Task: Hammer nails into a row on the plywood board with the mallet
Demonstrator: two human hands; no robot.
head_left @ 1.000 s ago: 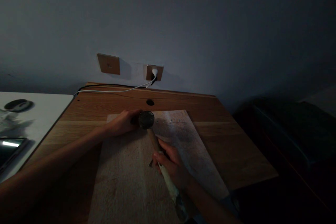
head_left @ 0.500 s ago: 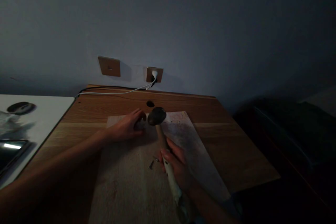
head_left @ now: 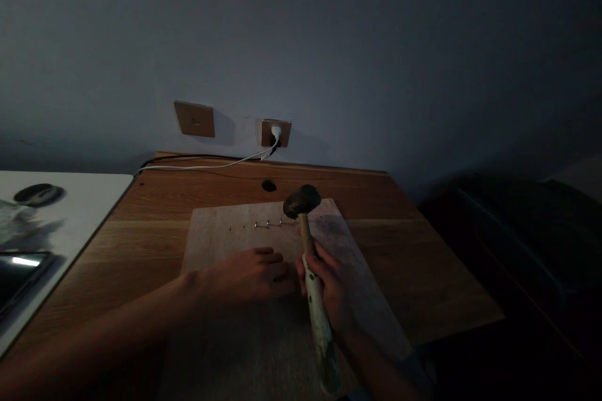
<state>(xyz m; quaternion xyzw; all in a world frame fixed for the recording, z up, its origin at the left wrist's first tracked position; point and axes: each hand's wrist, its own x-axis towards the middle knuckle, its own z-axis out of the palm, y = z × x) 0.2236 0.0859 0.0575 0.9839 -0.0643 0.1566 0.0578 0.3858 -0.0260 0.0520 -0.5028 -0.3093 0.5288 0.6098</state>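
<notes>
My right hand [head_left: 329, 288] is closed round the wooden handle of a hammer [head_left: 310, 263], whose dark head is raised over the far part of a pale board [head_left: 221, 344]. A short row of nails [head_left: 275, 223] stands in the board just left of the hammer head. My left hand [head_left: 256, 276] lies on the board beside my right hand, fingers bent downward over the spot where loose nails lay; what is under them is hidden.
The board lies on a wooden desk [head_left: 155, 200] with a cable hole [head_left: 269, 185]. A white cable [head_left: 207, 166] runs to a wall socket [head_left: 276, 132]. A white table [head_left: 70, 200] adjoins on the left. Dark furniture [head_left: 517, 238] stands to the right.
My left hand drew back from the nail row to the middle of the board, beside my right hand. The hammer head swung up and to the right, uncovering the nails.
</notes>
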